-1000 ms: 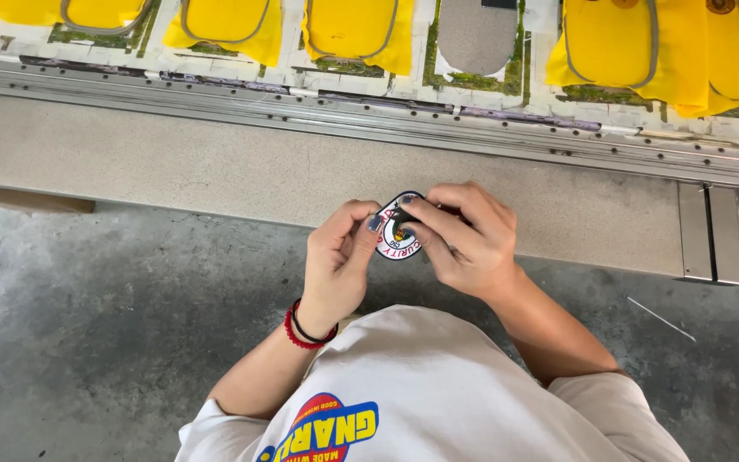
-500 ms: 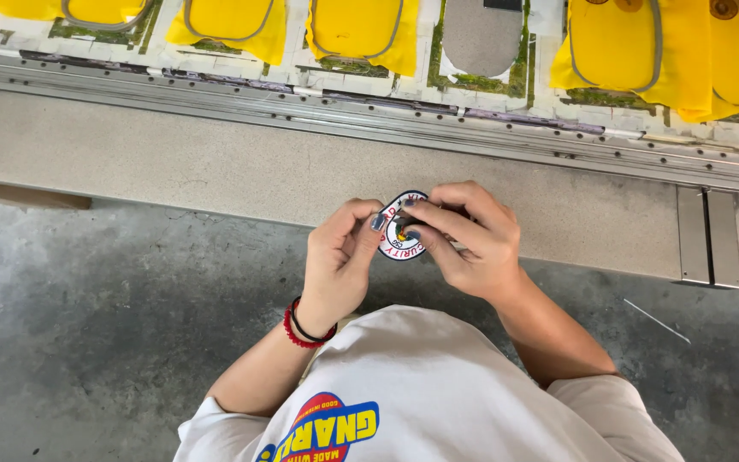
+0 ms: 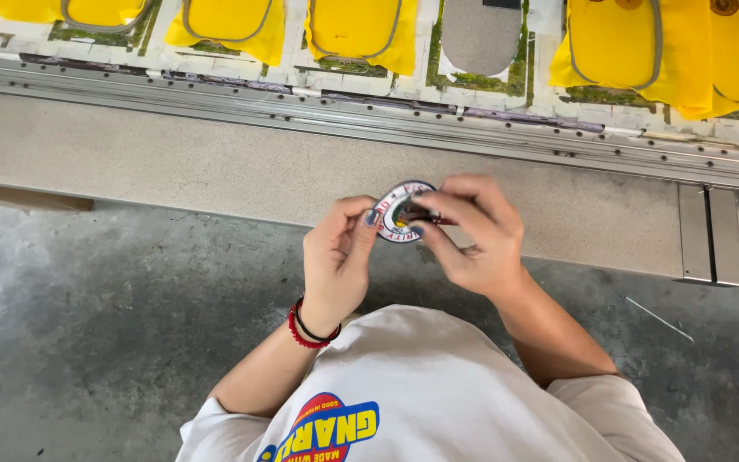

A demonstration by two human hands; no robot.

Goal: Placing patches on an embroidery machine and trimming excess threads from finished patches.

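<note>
Fingers of the left hand (image 3: 335, 257) and right hand (image 3: 472, 235) pinch a round embroidered patch (image 3: 399, 212) at frame centre — barely shifted from a second ago, still being worked over. Behind: a grey machine bed (image 3: 173, 167), yellow fabric (image 3: 609, 43) hooped along the top; concrete floor (image 3: 87, 342) below.

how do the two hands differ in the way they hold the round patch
The left hand wears red and black bands at the wrist; the right hand has a bare wrist. The left hand grips the round patch at its left edge, while the right hand reaches over its front, covering more of it. The left hand sits slightly lower than the right. Both hold the patch above the grey table edge.
</note>
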